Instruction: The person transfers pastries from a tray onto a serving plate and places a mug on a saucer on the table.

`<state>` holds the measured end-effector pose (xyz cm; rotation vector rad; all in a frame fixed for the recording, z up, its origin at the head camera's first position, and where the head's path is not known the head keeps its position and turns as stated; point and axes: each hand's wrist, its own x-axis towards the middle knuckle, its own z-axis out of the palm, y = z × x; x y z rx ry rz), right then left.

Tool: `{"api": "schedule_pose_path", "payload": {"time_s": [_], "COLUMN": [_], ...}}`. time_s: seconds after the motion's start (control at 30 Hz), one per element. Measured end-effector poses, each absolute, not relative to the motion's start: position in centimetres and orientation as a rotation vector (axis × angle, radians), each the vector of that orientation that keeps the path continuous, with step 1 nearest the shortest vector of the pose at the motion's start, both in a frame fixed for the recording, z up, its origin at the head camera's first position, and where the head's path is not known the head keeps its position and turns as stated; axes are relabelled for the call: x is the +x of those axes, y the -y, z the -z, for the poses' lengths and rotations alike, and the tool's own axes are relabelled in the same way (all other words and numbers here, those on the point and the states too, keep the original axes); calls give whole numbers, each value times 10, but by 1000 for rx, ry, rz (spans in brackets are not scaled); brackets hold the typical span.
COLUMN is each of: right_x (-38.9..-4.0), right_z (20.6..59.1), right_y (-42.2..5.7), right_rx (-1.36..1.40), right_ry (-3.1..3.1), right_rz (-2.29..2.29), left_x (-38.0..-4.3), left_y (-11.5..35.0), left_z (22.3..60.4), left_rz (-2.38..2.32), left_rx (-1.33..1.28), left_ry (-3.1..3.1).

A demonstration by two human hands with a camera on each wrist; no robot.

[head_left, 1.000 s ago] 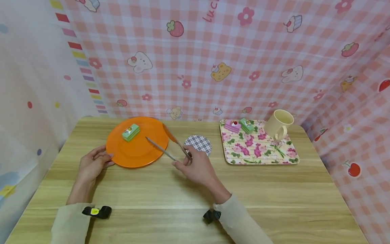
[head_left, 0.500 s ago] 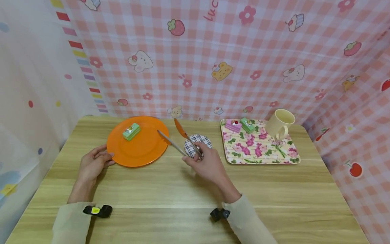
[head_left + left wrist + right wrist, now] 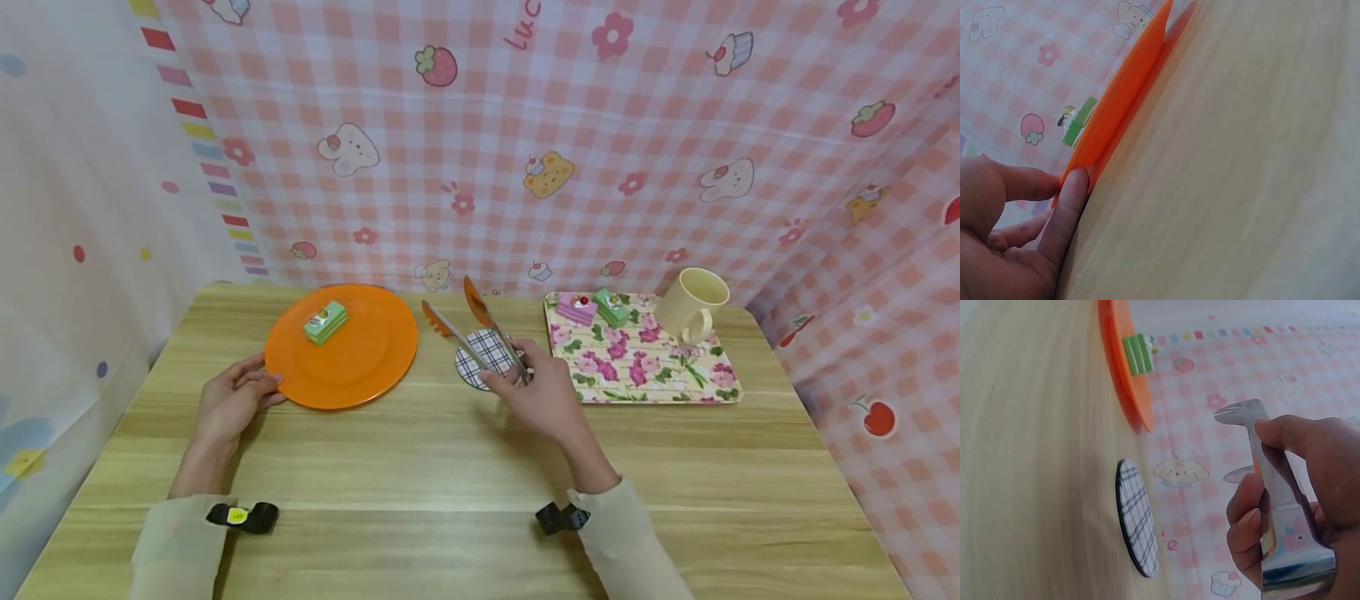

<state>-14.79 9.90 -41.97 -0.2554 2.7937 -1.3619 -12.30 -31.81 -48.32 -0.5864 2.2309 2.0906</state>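
My right hand (image 3: 543,400) grips metal tongs (image 3: 472,329) with orange tips, their arms spread apart above a round plaid coaster (image 3: 483,360); nothing sits between the tips. In the right wrist view my fingers (image 3: 1260,500) wrap the tongs (image 3: 1272,487) near their hinge. My left hand (image 3: 232,400) rests at the near-left rim of an orange plate (image 3: 352,354), fingertips (image 3: 1072,187) touching the plate's edge (image 3: 1122,106). A green cake piece (image 3: 326,322) lies on the plate's far left. A pink cake piece (image 3: 573,309) and another green one (image 3: 609,307) sit on the floral tray (image 3: 645,375).
A cream mug (image 3: 692,306) stands at the tray's far right corner. The wooden table (image 3: 450,483) is walled by pink checked cloth at the back and right and by a pale dotted curtain on the left.
My right hand has carried the tongs rightward from over the plate to above the coaster, nearer the tray. The left hand has stayed at the plate's rim.
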Motion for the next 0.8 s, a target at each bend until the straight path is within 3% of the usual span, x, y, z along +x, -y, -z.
{"api": "schedule_pose_path", "payload": {"time_s": [0.8], "right_x": [-162], "right_z": [418], "right_y": [-148], "right_rx": [-99], "right_ry": [-2825], "right_rz": [1322], "left_x": [-123], "left_y": [317], "left_z": [481], "left_rz": [-2153], "left_rx": [-596], "left_ry": [-2177]}}
